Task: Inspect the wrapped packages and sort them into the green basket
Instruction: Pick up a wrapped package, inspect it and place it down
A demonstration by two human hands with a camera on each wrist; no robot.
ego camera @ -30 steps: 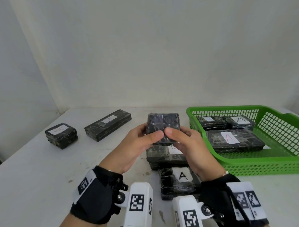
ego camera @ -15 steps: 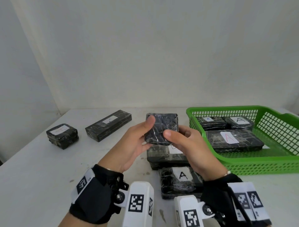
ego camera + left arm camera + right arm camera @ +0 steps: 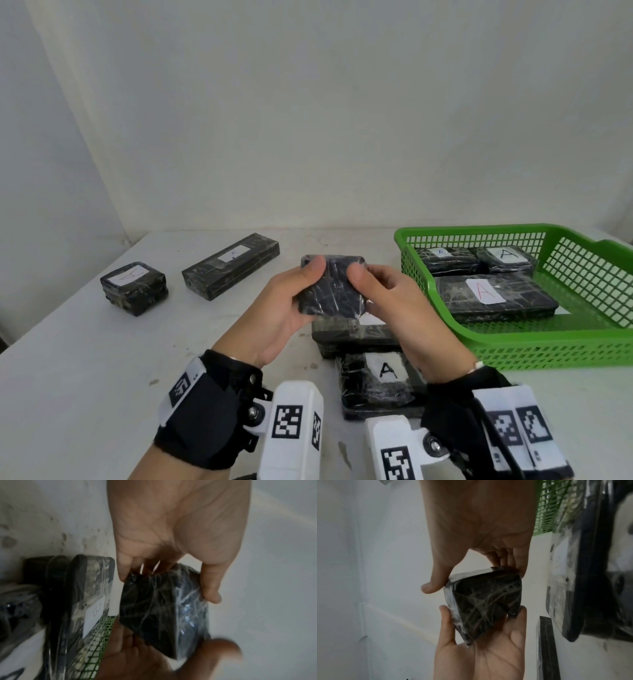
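Note:
A small black package (image 3: 330,291) wrapped in clear film is held in the air above the table, a plain dark face turned toward me with no label showing. My left hand (image 3: 308,284) grips its left side, thumb at the top left corner. My right hand (image 3: 370,291) grips its right side, thumb on the face. The left wrist view shows the package (image 3: 163,608) between thumb and fingers of the left hand (image 3: 168,588). In the right wrist view the right hand (image 3: 474,580) pinches the package (image 3: 484,601) from above. The green basket (image 3: 548,349) stands at the right and holds three packages labelled A.
Directly below my hands lie a flat package (image 3: 352,337) and a package labelled A (image 3: 376,383). A long package (image 3: 231,265) and a small labelled package (image 3: 133,287) lie at the far left. The white table ends at a wall behind.
The package has been turned in my hands so its broad plain face points at me. Both thumbs shifted from its lower edge up toward its top corners.

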